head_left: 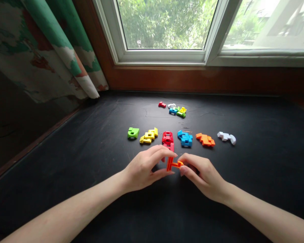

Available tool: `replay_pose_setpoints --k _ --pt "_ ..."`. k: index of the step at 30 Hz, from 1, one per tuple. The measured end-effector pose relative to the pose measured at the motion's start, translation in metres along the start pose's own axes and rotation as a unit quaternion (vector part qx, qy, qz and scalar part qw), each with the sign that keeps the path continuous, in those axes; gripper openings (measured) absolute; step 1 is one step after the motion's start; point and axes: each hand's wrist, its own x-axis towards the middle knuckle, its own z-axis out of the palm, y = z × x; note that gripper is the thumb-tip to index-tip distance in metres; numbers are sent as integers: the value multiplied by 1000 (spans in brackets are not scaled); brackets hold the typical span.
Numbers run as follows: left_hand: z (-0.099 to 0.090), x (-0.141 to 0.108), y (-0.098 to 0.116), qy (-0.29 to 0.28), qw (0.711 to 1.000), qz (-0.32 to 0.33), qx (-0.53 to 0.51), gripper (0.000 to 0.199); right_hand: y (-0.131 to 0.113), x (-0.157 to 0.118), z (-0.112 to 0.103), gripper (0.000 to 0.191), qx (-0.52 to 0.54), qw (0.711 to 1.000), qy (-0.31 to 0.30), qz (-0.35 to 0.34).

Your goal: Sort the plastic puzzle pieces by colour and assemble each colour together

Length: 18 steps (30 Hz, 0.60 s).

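Note:
My left hand (142, 167) is closed on an upright red-orange plastic strip (170, 164), its thumb at the lower end and fingers at the upper end. A small orange toy piece (177, 164) sticks out from the strip's right side, and my right hand (205, 173) pinches its outer end. Whether the two parts are joined or only touching, I cannot tell. Just beyond my left fingers lie red toy cars (167, 137), close to the strip's top. To their right are blue toy cars (185, 138) and orange toy cars (205, 139).
Yellow cars (149, 135) and a green car (133, 133) lie left in the same row, white pieces (227, 137) at its right end. Farther back sits a small mixed cluster including a blue car (173, 111). A curtain (73, 50) hangs left of the window on the black surface (66, 158).

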Motion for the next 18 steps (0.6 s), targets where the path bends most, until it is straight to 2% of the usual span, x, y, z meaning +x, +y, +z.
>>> replay_pose_setpoints --k 12,18 --pt "-1 -1 1 -10 1000 -19 10 39 -1 -1 1 18 -12 1000 21 -4" --pt "-4 1 5 -26 999 -38 15 24 -1 -2 2 11 -29 999 24 -5"
